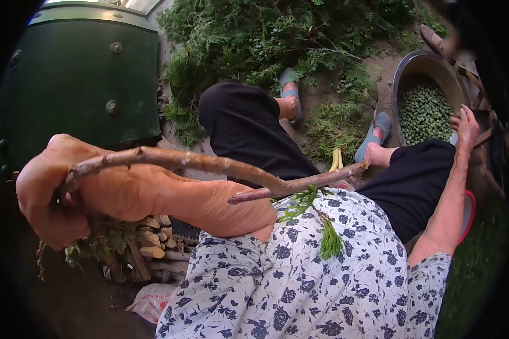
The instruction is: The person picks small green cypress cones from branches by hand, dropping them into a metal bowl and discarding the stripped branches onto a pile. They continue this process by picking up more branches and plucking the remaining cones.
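Observation:
My left hand (56, 189), raised at the left, is closed around a bare brown branch (198, 161). The branch reaches across my forearm and forks near my lap. A green juniper-like sprig (329, 240) hangs against my flowered shirt below the fork. Over at the right, my right hand (466, 129) is at the near rim of a metal basin (402, 68), with its fingers stretched out and nothing visible in them. Many small round green berries (427, 113) lie in the basin.
A heap of cut evergreen branches (254, 45) covers the ground ahead, around my feet. A dark green metal panel (79, 85) stands at left, with stacked firewood (155, 240) and a plastic bag (151, 299) below. Another person's shoe (431, 38) shows beyond the basin.

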Motion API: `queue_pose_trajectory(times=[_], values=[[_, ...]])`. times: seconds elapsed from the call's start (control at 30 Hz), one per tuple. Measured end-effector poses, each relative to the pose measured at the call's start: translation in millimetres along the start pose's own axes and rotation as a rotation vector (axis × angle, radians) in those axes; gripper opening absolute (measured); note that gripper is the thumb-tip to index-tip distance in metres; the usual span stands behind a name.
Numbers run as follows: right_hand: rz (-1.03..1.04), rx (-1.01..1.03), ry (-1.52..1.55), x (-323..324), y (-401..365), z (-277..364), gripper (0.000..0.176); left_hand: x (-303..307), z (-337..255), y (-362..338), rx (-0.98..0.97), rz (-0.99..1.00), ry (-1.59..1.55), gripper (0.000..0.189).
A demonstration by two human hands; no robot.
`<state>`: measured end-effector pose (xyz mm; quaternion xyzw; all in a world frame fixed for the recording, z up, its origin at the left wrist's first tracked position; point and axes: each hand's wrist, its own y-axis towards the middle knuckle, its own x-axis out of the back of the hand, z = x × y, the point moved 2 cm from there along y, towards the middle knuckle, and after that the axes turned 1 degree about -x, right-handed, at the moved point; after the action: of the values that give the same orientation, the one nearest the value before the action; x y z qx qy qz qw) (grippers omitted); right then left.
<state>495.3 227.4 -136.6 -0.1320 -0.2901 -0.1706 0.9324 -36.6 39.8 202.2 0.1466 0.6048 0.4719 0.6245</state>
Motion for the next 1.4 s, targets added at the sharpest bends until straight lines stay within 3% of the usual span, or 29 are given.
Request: queue_pose_trajectory(times=[0.03, 0.07, 0.13, 0.17, 0.27, 0.33, 0.4, 0.5, 0.6, 0.73, 0.83, 0.87, 0.93, 0.97, 1.03, 1.1, 1.13, 1.2, 1.23, 1.4], values=[[-0.006, -0.053, 0.010, -1, -11, 15, 0.032, 4, 3, -2, -0.006, -0.031, 0.003, 0.024], [-0.132, 0.104, -0.184, 0, -21, 30, 0.035, 9, 4, -2, -0.006, -0.021, -0.009, 0.024], [-0.199, 0.220, -0.373, 1, -32, 50, 0.039, 27, 6, -6, 0.165, -0.133, 0.172, 0.026], [-0.159, 0.167, -0.496, 3, -33, 59, 0.042, 41, 8, -11, 0.224, -0.161, 0.271, 0.024], [-0.247, 0.446, -0.441, 7, -6, 16, 0.031, 93, 8, -29, 0.452, -0.081, 0.670, 0.016], [-0.218, 0.486, -0.437, 0, -38, 59, 0.027, 127, 15, -60, 0.402, -0.273, 0.657, 0.008], [-0.015, 0.439, -0.099, -20, -84, 132, 0.022, 149, 21, -99, 0.360, -0.638, 0.915, 0.010], [0.166, 0.388, 0.299, -47, -125, 186, 0.015, 142, 37, -109, 0.459, -0.767, 1.071, 0.010], [0.240, 0.467, 0.466, -63, -176, 233, 0.012, 136, 49, -119, 0.464, -0.761, 1.221, 0.005], [0.392, 0.436, 0.664, -84, -199, 259, 0.011, 127, 59, -126, 0.591, -0.624, 1.336, 0.006], [0.763, 0.206, 0.788, -102, -201, 259, 0.016, 126, 61, -132, 0.702, -0.623, 1.326, 0.010], [0.760, 0.206, 0.782, -104, -204, 257, 0.016, 126, 62, -135, 0.769, -0.643, 1.314, 0.011], [0.925, -0.039, 1.049, -112, -209, 252, 0.032, 126, 61, -138, 0.787, -0.632, 1.334, 0.013], [0.913, -0.004, 1.010, -117, -206, 245, 0.050, 126, 59, -139, 0.814, -0.621, 1.387, 0.013], [0.964, 0.034, 0.847, -106, -201, 243, 0.054, 126, 57, -140, 0.838, -0.613, 1.438, 0.013], [1.071, 0.036, 0.704, -104, -198, 239, 0.062, 123, 58, -137, 0.891, -0.439, 1.658, 0.013], [1.067, 0.032, 0.703, -102, -196, 239, 0.062, 124, 58, -139, 0.895, -0.439, 1.654, 0.013], [1.105, 0.278, 0.412, -97, -196, 245, 0.049, 125, 59, -140, 0.844, -0.142, 1.894, 0.013], [1.108, 0.393, 0.378, -103, -193, 240, 0.034, 121, 62, -135, 0.781, 0.023, 2.000, 0.012], [1.180, 0.288, 0.283, -105, -195, 238, 0.027, 125, 62, -137, 0.805, 0.154, 2.042, 0.012]])
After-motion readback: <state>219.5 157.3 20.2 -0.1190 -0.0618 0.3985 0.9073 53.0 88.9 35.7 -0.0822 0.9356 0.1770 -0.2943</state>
